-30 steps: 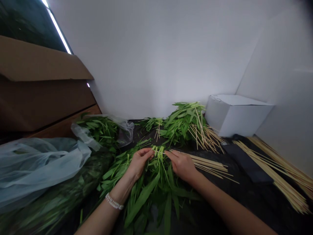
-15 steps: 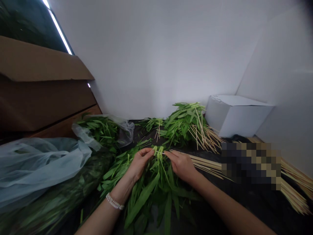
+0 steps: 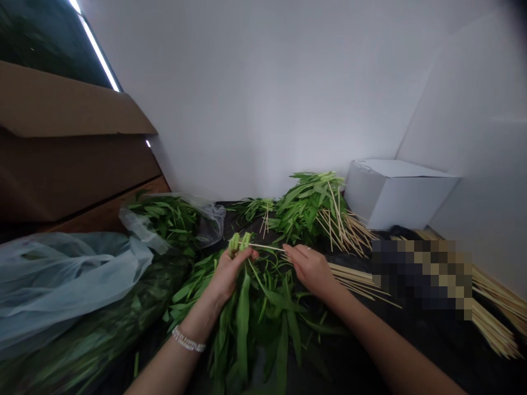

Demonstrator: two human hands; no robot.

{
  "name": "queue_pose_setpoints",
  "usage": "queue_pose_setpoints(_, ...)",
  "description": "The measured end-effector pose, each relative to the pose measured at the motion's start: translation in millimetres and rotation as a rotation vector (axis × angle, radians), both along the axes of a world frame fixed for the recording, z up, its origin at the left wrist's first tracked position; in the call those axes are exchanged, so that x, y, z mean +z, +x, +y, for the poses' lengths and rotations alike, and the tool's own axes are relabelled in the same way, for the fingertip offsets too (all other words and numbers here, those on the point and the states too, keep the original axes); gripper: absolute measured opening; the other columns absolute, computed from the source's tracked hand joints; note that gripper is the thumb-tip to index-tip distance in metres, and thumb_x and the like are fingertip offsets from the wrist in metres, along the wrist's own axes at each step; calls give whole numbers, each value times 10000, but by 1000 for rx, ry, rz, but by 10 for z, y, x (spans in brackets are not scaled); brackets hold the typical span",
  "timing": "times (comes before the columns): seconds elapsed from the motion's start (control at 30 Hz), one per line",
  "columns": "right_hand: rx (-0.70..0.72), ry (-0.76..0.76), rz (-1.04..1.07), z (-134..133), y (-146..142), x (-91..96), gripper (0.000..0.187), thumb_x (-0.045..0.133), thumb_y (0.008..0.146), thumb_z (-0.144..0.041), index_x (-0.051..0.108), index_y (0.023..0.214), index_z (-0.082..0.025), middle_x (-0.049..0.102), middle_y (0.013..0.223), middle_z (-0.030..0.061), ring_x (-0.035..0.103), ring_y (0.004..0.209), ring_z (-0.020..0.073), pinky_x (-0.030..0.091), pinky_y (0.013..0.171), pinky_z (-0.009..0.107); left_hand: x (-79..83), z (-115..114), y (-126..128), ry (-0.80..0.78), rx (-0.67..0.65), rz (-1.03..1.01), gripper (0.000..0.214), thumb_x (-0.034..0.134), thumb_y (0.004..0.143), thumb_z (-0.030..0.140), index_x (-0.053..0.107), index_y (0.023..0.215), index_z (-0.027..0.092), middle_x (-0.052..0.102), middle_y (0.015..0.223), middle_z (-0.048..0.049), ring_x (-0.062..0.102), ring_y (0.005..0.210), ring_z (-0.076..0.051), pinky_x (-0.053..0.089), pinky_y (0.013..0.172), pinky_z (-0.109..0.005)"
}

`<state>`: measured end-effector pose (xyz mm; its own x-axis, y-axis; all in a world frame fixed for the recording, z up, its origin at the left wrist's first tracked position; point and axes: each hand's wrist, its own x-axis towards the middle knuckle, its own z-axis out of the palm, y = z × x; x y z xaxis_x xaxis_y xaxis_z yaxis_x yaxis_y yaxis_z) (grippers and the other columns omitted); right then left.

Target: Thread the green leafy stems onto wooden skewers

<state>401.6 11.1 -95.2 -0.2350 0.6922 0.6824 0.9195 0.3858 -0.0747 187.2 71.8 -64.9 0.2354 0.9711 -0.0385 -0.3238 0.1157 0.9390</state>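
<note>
My left hand (image 3: 228,269) is closed round the cut ends of a small bunch of leafy green stems (image 3: 242,299), lifted a little off the black surface. My right hand (image 3: 312,267) pinches a thin bamboo skewer (image 3: 267,247) whose tip reaches the stem ends by the left fingers. Loose greens (image 3: 263,329) lie spread under and before both hands. A fan of bare skewers (image 3: 356,281) lies just right of my right hand.
A heap of greens threaded on skewers (image 3: 317,211) lies behind. A white box (image 3: 395,192) stands at the back right. More skewers (image 3: 489,318) lie along the right wall. Plastic bags of greens (image 3: 69,274) and a cardboard box (image 3: 69,142) fill the left.
My left hand has gathered the stem ends and raised them up and to the left. The right hand has drawn back slightly, with the skewer now showing between the two hands.
</note>
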Motion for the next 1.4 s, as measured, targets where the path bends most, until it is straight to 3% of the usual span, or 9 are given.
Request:
queue_pose_setpoints(0.2,-103,4,71,98,206,-29,304,360,947,-147,616,1109,-157,645,911,92,600,883,194,471,804,299,87,72,-92,-88,77,-244,235,822,611,216,674,787,165,694,694,-5,657,676,-134,539,749,-254)
queue_pose_setpoints(0.37,-93,-77,388,150,250,-60,293,328,975,-275,605,963,-181,651,798,46,631,715,154,483,694,257,47,-29,-58,8,-156,-157,496,794,665,358,641,1114,215,720,943,-58,672,831,-191,522,792,-310)
queue_pose_setpoints(0.47,-56,-146,647,164,248,-44,306,320,974,-367,572,971,-194,627,706,-5,600,522,114,478,579,229,14,-139,10,159,-348,33,577,792,675,343,610,1206,209,691,1079,-113,654,959,-235,490,858,-343)
queue_pose_setpoints(0.57,-39,-163,807,169,238,-22,333,320,962,-451,541,984,-202,625,701,-22,590,457,97,468,520,212,-15,-263,78,377,-511,311,532,765,703,320,628,1208,225,658,1163,-119,610,1060,-261,454,916,-367)
queue_pose_setpoints(0.73,-52,-110,870,153,267,31,358,304,956,-493,510,982,-201,629,709,-19,574,436,84,439,459,189,-94,-374,113,866,-587,831,564,742,710,388,608,1250,299,591,1280,-80,515,1187,-292,351,1037,-422)
queue_pose_setpoints(0.87,-104,29,933,118,456,142,356,335,948,-515,500,985,-201,628,720,-15,570,452,84,434,447,188,-153,-371,100,1053,-661,1060,573,724,704,475,620,1234,283,587,1269,-85,514,1174,-314,362,1018,-436)
queue_pose_setpoints(1.13,-66,158,1125,28,1029,443,322,434,910,-533,465,942,-215,636,724,-6,570,444,104,405,391,203,-171,-354,74,1086,-680,1111,614,704,701,548,601,1249,293,560,1308,-84,502,1201,-312,354,1025,-430)
queue_pose_setpoints(1.4,-88,258,1175,36,1322,552,298,463,888,-522,479,919,-226,633,729,7,579,443,93,377,389,203,-191,-358,68,1082,-676,1124,619,705,699,552,602,1251,293,552,1324,-80,499,1203,-316,346,1031,-437)
